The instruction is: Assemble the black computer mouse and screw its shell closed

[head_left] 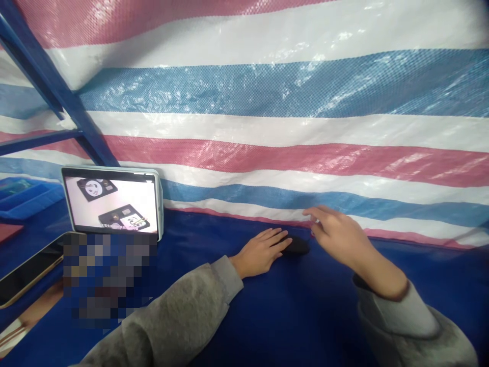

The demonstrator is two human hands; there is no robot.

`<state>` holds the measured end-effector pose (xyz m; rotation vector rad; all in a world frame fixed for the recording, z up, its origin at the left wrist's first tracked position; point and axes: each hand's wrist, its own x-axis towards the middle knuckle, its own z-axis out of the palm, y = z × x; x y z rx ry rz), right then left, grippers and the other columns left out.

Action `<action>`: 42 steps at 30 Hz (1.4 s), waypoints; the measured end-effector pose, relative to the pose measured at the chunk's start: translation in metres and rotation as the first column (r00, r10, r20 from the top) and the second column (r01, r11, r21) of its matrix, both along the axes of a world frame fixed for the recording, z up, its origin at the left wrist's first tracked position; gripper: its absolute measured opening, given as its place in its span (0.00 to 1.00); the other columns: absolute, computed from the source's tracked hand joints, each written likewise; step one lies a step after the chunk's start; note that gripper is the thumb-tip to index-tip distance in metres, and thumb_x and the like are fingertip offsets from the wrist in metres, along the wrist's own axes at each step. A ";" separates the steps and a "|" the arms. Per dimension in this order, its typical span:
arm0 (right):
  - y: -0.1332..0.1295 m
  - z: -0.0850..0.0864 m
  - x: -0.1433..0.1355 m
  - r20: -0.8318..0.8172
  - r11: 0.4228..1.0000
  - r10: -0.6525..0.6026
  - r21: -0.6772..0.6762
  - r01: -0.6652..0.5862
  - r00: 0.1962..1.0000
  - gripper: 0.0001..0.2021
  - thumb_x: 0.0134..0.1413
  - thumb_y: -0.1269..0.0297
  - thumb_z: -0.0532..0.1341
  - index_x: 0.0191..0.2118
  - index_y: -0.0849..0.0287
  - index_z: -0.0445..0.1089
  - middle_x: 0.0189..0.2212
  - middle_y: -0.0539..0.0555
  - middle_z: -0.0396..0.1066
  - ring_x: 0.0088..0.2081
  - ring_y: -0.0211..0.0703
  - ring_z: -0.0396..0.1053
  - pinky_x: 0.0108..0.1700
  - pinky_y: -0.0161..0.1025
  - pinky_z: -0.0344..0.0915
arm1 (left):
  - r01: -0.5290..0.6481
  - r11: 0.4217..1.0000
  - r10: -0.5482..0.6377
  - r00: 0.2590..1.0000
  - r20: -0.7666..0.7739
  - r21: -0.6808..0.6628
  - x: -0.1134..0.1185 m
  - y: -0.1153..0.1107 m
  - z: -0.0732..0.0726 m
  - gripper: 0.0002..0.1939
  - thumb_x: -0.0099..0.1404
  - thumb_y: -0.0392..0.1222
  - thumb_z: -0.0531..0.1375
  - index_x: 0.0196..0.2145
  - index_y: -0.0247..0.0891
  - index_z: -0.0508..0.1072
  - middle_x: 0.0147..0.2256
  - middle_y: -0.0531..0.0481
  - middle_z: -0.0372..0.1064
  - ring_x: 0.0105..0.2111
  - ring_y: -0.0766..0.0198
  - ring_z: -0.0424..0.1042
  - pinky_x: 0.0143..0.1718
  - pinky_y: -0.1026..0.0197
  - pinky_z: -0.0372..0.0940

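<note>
A small dark oval object, like a computer mouse (pixel 298 245), lies on the blue tabletop (pixel 290 311) near the striped sheet. My left hand (pixel 263 252) rests flat beside it, palm down, with its fingers apart and their tips at the object's left end. To the right, my right hand (pixel 338 234) is raised over the table, its fingers bent and pointing left. The thumb and index finger of that hand are apart, and no object shows between them.
A tablet (pixel 112 201) showing a picture stands at the left. Beside it lie a phone (pixel 34 265) and a pixelated patch. Further left are a blue tray (pixel 34 199) and a red item (pixel 9 232). A blue metal frame (pixel 57 86) stands before the striped sheet (pixel 267 86).
</note>
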<state>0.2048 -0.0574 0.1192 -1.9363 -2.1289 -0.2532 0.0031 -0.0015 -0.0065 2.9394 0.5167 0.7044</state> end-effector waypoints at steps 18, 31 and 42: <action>0.001 -0.001 0.001 0.038 0.999 -0.003 -0.048 0.005 0.999 0.22 0.54 0.77 0.48 0.50 0.60 0.71 0.34 0.57 0.77 0.33 0.46 0.74 0.34 0.39 0.61 | -0.005 1.000 0.005 1.000 0.000 -0.014 0.000 0.000 0.001 0.24 0.73 0.39 0.50 0.64 0.38 0.55 0.64 0.44 0.54 0.66 0.58 0.50 0.67 0.51 0.49; -0.001 0.001 -0.003 0.039 0.999 0.011 -0.049 -0.009 0.999 0.22 0.54 0.73 0.51 0.54 0.56 0.69 0.43 0.56 0.76 0.38 0.47 0.74 0.37 0.39 0.63 | -0.001 1.000 0.001 1.000 0.009 -0.017 0.000 -0.001 0.001 0.23 0.73 0.39 0.50 0.64 0.39 0.56 0.64 0.44 0.54 0.66 0.58 0.50 0.67 0.50 0.49; 0.001 0.000 0.000 0.015 1.000 0.005 -0.026 -0.004 1.000 0.22 0.56 0.75 0.50 0.53 0.56 0.69 0.42 0.57 0.76 0.39 0.48 0.74 0.38 0.39 0.64 | -0.006 1.000 0.006 1.000 0.012 -0.022 0.000 0.001 -0.001 0.24 0.73 0.39 0.51 0.65 0.40 0.54 0.64 0.44 0.54 0.66 0.58 0.50 0.67 0.50 0.50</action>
